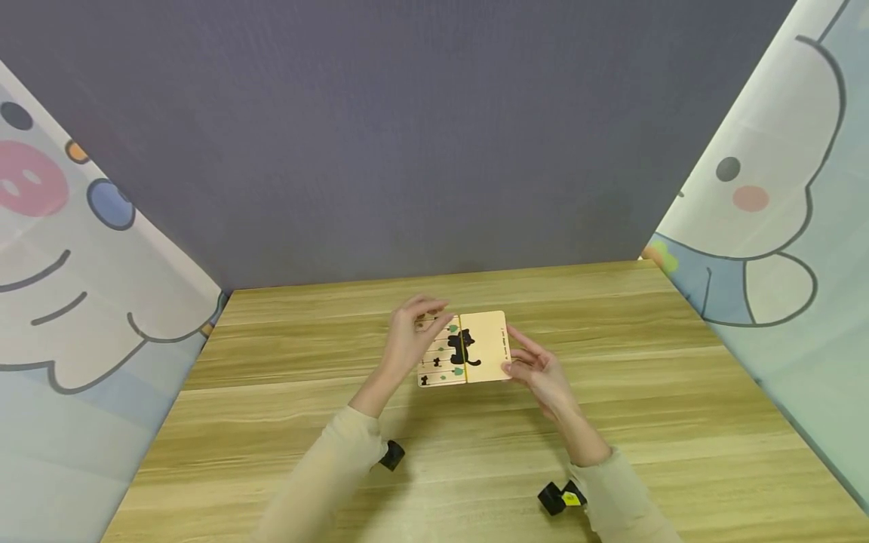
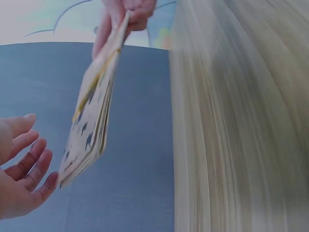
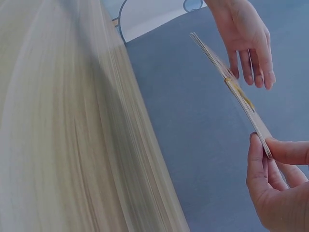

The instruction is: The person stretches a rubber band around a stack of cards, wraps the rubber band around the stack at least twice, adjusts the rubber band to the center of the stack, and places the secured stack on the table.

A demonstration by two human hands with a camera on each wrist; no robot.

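Observation:
A thin stack of cream cat-print booklets or cards (image 1: 486, 339) is held up above the table, tilted, with a yellow elastic band round its middle. Black cats and small green shapes decorate its face; several layers show along the edge of the stack (image 2: 99, 125). My right hand (image 1: 541, 375) pinches its right end, thumb in front and fingers behind, as the right hand (image 3: 280, 186) shows in its wrist view. At the opposite end is my left hand (image 1: 410, 335), fingers loosely extended and not gripping. One fingertip of the left hand (image 2: 24, 169) lies at the stack's corner; contact is unclear.
Below the hands spreads a wood-grain table (image 1: 271, 354). A dark grey panel (image 1: 434, 151) rises behind it, with cartoon-printed curtains (image 1: 767, 226) on both sides. Small black devices (image 1: 553, 498) sit by each wrist.

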